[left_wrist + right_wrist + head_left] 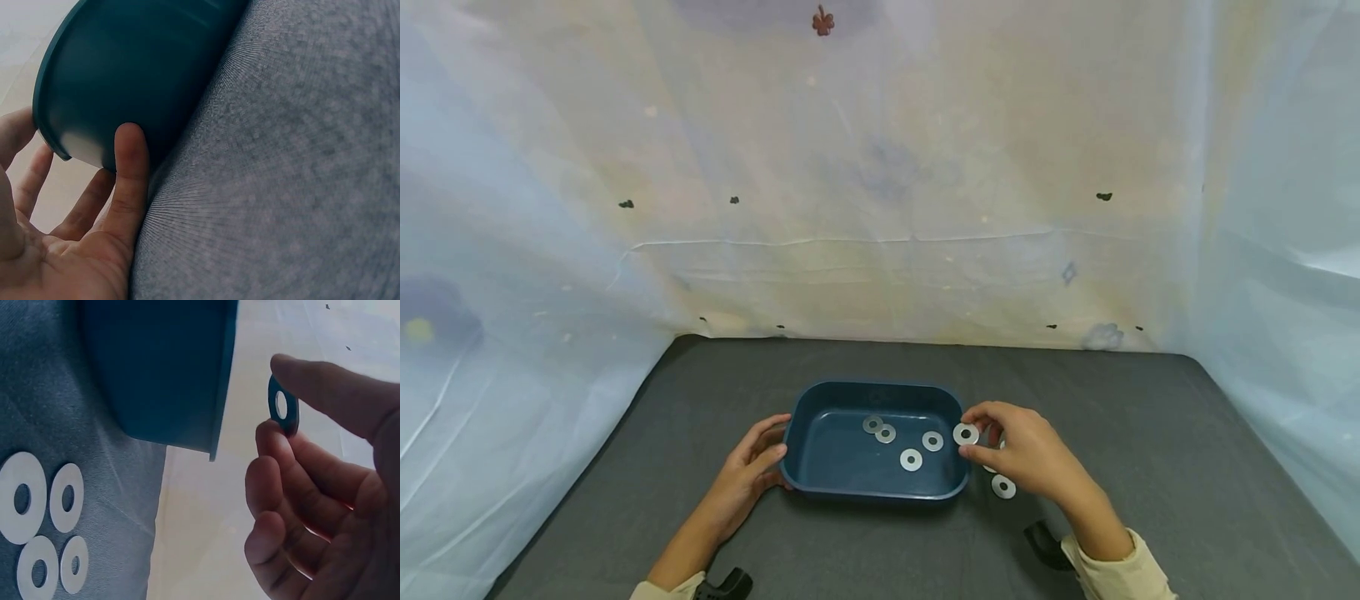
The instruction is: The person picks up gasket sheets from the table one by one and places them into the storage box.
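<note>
Left hand (751, 472) rests with relaxed, nearly straight fingers against the left outer wall of the blue tray (808, 400), at about nine o'clock from the tray's centre; in the left wrist view the thumb (130, 181) presses the wall just above the grey mat (1150, 433). The tray is a rounded rectangle whose long axis runs left to right, and it holds four flat metal washers (911, 459) lying on its floor, two of them touching near the far wall and two apart nearer the middle. At three o'clock, level with the tray's right rim, the right hand (1026, 454) pinches a single washer (966, 433) between thumb and forefinger, held nearly on edge in the right wrist view and just over the rim, so the tray's interior lies toward nine o'clock from this hand, which is the nearer one. Loose washers (39, 515) lie on the mat just outside the right wall, below the right hand.
</note>
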Demonstrator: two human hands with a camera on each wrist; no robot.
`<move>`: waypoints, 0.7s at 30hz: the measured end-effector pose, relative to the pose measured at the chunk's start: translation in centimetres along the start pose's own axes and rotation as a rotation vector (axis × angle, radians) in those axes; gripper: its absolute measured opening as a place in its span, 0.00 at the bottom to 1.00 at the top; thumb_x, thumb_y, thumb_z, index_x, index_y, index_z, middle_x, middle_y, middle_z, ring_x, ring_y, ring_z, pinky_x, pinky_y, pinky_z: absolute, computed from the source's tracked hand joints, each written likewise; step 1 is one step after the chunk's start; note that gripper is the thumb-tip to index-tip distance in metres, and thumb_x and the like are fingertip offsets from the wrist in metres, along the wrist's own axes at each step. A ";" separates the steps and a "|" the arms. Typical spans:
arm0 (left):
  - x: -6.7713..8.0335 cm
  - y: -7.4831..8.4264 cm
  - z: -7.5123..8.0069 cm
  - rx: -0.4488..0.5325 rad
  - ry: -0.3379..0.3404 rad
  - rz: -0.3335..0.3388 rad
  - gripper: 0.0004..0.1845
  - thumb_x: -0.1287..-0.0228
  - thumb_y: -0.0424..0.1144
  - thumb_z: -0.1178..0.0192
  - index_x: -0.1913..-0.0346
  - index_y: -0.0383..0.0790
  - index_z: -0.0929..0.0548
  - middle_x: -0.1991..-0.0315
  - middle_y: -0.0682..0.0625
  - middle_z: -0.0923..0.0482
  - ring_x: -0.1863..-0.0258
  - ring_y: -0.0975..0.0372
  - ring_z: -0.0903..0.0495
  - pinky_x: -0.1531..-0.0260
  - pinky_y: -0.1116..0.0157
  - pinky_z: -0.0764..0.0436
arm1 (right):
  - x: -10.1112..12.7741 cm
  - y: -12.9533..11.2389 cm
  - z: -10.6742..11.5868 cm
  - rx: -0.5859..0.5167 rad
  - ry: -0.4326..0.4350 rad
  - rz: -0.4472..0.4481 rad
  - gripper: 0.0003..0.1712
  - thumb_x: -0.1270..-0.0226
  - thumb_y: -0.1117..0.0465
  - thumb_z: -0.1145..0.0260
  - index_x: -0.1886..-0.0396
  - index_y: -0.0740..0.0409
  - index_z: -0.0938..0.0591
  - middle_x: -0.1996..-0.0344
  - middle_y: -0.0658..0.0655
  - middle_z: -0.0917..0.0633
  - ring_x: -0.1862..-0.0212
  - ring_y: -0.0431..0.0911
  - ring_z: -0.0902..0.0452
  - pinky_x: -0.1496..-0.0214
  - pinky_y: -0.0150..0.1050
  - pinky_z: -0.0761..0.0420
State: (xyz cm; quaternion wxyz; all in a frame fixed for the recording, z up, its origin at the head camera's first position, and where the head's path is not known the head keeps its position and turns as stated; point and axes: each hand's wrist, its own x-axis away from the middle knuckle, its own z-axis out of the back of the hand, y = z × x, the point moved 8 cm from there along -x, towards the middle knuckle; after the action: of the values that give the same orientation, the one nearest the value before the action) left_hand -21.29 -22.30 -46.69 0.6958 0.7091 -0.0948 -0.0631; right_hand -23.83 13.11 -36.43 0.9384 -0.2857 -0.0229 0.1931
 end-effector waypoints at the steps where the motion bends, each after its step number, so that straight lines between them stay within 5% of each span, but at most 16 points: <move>1: 0.0 -0.1 0.0 0.001 0.002 0.005 0.29 0.20 0.41 0.53 0.23 0.42 0.45 0.34 0.50 0.34 0.48 0.62 0.21 0.59 0.57 0.16 | 0.0 0.0 0.0 0.001 0.004 -0.003 0.18 0.41 0.48 0.25 0.53 0.45 0.15 0.67 0.41 0.18 0.67 0.34 0.26 0.67 0.33 0.27; 21: -0.1 -0.4 0.1 -0.007 0.022 0.040 0.28 0.21 0.43 0.52 0.23 0.49 0.43 0.32 0.50 0.36 0.46 0.61 0.22 0.57 0.55 0.17 | -0.9 0.8 -1.7 -0.007 0.092 -0.063 0.17 0.42 0.56 0.24 0.52 0.50 0.14 0.70 0.44 0.19 0.70 0.37 0.28 0.69 0.32 0.29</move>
State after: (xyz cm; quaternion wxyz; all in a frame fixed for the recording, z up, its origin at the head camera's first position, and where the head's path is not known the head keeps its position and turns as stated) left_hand -21.35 -22.34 -47.05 0.7004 0.7053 -0.1012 -0.0419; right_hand -24.71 12.45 -38.18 0.9430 -0.2968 0.0104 0.1503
